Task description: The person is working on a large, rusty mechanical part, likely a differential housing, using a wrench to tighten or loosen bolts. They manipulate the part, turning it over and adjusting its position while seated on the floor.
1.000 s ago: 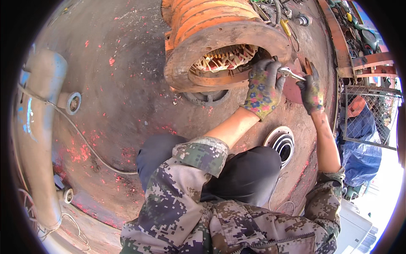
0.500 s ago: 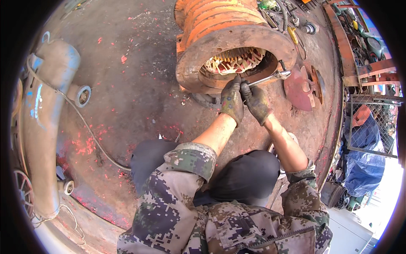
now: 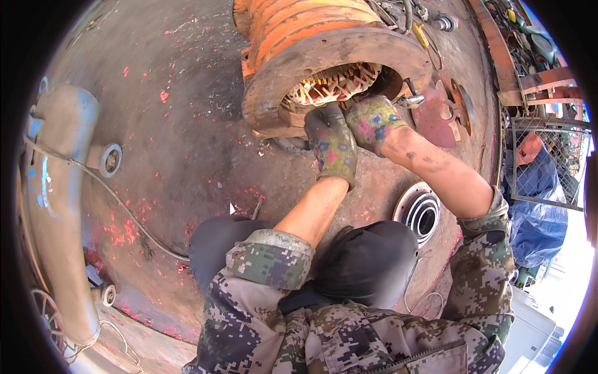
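The orange ribbed motor housing (image 3: 305, 19) lies on its side, its rusty round flange (image 3: 336, 47) facing me, with laced windings (image 3: 330, 84) inside. A silver wrench (image 3: 412, 100) sits at the right lower part of the flange, its handle mostly covered by my hands. My left hand (image 3: 331, 143), in a flowered dark-fingered glove, has its fingers curled on the handle's end below the opening. My right hand (image 3: 374, 121), gloved alike, is closed over the handle just beside it, fingertips hidden.
A ringed round part (image 3: 417, 214) lies by my right knee. Flat red plates (image 3: 430, 121) lean right of the housing. A large pipe (image 3: 71, 212) and cable (image 3: 146, 229) lie left. At far right are a steel rail (image 3: 501, 62), mesh frame (image 3: 545, 159) and blue tarp (image 3: 536, 230).
My left hand has moved down-left from beside the wrench head to the handle's end. My right hand came in leftward from the far side, then shifted slightly up along the handle.
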Available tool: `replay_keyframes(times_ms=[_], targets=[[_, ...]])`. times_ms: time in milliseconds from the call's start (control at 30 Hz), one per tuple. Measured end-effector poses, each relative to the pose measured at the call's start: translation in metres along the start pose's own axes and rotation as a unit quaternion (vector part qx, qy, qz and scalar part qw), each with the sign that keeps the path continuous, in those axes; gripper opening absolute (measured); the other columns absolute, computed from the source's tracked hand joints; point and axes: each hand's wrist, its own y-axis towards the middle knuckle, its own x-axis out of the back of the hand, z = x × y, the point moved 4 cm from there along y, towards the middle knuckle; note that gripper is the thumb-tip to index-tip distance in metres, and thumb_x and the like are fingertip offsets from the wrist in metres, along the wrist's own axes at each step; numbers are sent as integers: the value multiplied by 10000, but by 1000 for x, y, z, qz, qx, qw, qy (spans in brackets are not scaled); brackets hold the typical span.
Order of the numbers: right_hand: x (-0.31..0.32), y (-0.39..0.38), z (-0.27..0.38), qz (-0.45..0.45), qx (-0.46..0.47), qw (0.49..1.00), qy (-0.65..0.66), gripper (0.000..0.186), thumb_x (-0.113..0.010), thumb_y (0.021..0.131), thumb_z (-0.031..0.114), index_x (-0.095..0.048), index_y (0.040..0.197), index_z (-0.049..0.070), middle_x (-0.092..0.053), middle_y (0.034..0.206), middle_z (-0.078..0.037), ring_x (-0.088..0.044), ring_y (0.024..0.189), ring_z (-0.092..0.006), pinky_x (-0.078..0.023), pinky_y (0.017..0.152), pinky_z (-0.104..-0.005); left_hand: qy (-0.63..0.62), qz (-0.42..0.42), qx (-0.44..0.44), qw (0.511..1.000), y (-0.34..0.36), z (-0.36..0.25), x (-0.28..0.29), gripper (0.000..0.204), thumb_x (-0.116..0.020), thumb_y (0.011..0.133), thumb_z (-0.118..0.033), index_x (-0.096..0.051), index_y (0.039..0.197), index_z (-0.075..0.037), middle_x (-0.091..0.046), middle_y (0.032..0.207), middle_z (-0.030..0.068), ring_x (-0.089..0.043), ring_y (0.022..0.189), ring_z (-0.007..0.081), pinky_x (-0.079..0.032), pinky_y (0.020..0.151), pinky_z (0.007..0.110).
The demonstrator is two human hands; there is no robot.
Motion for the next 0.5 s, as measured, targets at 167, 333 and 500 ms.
replay_keyframes(times_ms=[167, 333, 500], targets=[[56, -42, -34, -171, -53, 963, 201, 272, -650, 914, 119, -747, 1167, 96, -771, 875, -117, -761, 795, -260, -598, 729, -389, 153, 15, -483, 862, 6, -121, 15, 257, -520, 1075, -176, -562, 1179, 54, -565, 1159, 166, -577, 1051, 267, -476, 917, 379], [70, -78, -119, -483, -158, 684, 524, 405, -707, 948, 96, -616, 1314, -49, -726, 834, -86, -697, 728, -158, -560, 692, -293, 196, -39, -437, 877, 84, -151, 30, 287, -484, 1077, -206, -660, 1050, 19, -682, 925, 180, -641, 859, 334, -495, 805, 430], [-34, -120, -219, -607, -243, 521, 549, 595, -767, 910, 81, -491, 1391, -134, -704, 1140, -153, -701, 952, -177, -570, 861, -284, 306, 8, -254, 917, 96, -122, 32, 427, -437, 1106, -324, -628, 1094, 58, -678, 1030, 165, -639, 854, 277, -522, 777, 401]])
